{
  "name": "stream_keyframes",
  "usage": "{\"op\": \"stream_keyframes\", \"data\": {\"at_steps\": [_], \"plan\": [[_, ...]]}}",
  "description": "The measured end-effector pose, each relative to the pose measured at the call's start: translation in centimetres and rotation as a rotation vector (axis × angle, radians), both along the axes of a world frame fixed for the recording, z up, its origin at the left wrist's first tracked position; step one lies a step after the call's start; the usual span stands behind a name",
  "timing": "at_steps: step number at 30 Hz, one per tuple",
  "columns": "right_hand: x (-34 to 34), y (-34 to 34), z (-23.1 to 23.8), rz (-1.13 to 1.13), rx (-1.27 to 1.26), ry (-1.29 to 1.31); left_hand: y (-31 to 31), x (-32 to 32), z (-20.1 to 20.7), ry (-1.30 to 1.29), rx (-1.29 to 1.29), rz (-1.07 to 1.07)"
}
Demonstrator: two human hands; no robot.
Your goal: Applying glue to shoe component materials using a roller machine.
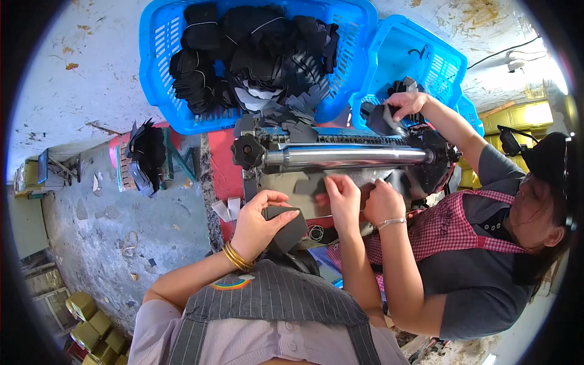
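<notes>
My left hand (263, 224), with gold bangles at the wrist, grips a stack of dark grey flat pieces (288, 231), thumb on top. My right hand (344, 198) is closed at the near side of the roller machine, its fingers on a thin dark grey piece (310, 185), slightly blurred by motion. That piece lies over the pale feed plate (286, 202), just below the shiny metal roller (353, 156). Close to my right hand, a co-worker's hand (385, 205) with a silver bracelet is at the same plate; what it holds is hidden.
A blue basket (151, 67) full of bundled black pieces stands behind the machine. The co-worker's other hand (409, 106) holds dark pieces by a second blue basket (450, 67). A black knob (248, 151) sits at the roller's left end. More black pieces (146, 155) lie left, low down.
</notes>
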State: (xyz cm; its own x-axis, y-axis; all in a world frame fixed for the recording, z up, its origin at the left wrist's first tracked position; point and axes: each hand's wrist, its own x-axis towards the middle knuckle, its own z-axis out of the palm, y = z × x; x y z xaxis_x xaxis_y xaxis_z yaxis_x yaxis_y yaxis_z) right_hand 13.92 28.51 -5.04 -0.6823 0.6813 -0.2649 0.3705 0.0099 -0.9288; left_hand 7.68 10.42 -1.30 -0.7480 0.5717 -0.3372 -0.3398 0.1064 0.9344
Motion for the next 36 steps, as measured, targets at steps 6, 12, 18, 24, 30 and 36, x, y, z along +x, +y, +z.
{"op": "stream_keyframes", "data": {"at_steps": [6, 12, 18, 24, 30, 36], "plan": [[2.3, -2.4, 4.2, 0.412, -0.364, 0.010, 0.0, 0.0, -1.7, 0.211, -0.042, 0.009], [3.7, -2.9, 3.0, 0.326, 0.069, -0.045, -0.7, -0.2, -0.5, -0.376, 0.217, -0.016], [1.0, -0.7, 0.1, 0.080, 0.062, -0.077, -1.4, -0.3, 0.0, -0.328, 0.157, 0.019], [1.8, -1.9, 3.4, 0.306, -0.160, -0.064, -0.9, 0.2, -1.0, -0.211, 0.121, 0.121], [3.2, -1.9, 2.7, 0.269, 0.176, -0.127, -1.1, 0.1, 0.4, -0.379, 0.147, 0.165], [-0.2, -0.2, 1.7, 0.091, -0.053, -0.060, -0.7, 0.3, 0.3, -0.294, 0.070, 0.172]]}}
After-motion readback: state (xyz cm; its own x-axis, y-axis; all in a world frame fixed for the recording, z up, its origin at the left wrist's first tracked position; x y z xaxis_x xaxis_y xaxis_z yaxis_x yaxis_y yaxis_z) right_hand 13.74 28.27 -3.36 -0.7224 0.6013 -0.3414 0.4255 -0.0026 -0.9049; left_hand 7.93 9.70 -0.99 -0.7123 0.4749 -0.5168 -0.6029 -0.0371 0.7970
